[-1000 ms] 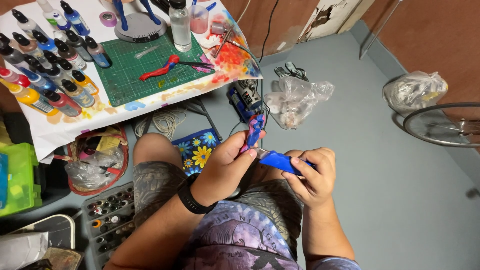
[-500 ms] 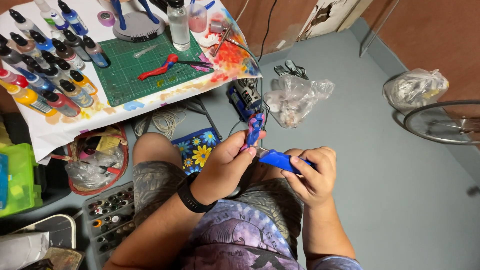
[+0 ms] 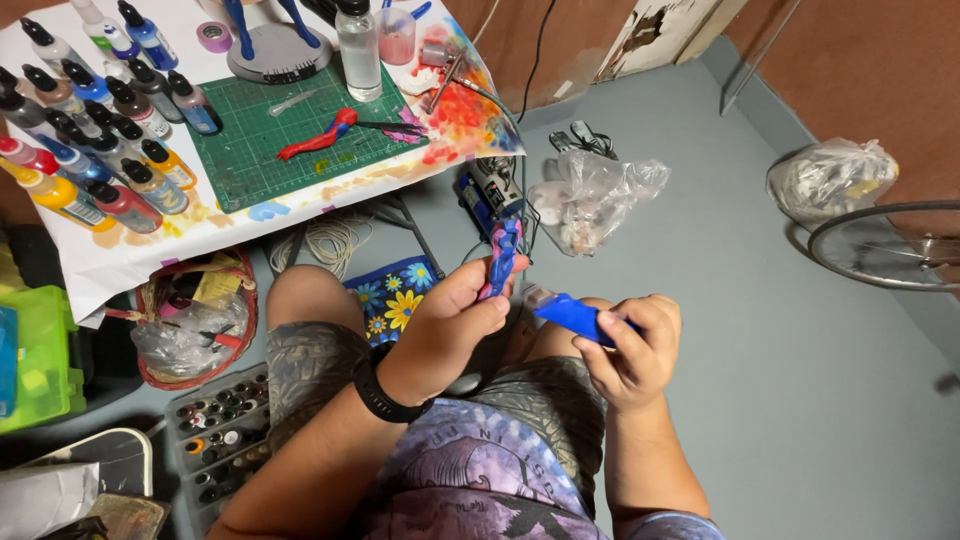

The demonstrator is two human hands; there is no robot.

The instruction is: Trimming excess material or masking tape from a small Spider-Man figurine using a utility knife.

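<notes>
While the person sat over their knees, the left hand (image 3: 450,325) was curled shut around the lower end of a slim blue and pink painted piece (image 3: 500,258), thumb and fingers pinching it so it stood nearly upright, pointing toward 12 o'clock. At 3 o'clock from that piece, the right hand (image 3: 632,350) was closed around a blue handheld tool (image 3: 567,312), whose pale tip pointed toward 9 o'clock and sat just beside the piece; whether tip and piece touched could not be told. A black wristband (image 3: 378,390) circled the left wrist. Up at 10 o'clock, the desk (image 3: 130,255) carried a green cutting mat (image 3: 270,140) with a red and blue figure part (image 3: 318,136) lying on it, and rows of paint bottles (image 3: 95,130) beside the mat. On the floor at 1 o'clock lay a crumpled clear plastic bag (image 3: 590,200).
</notes>
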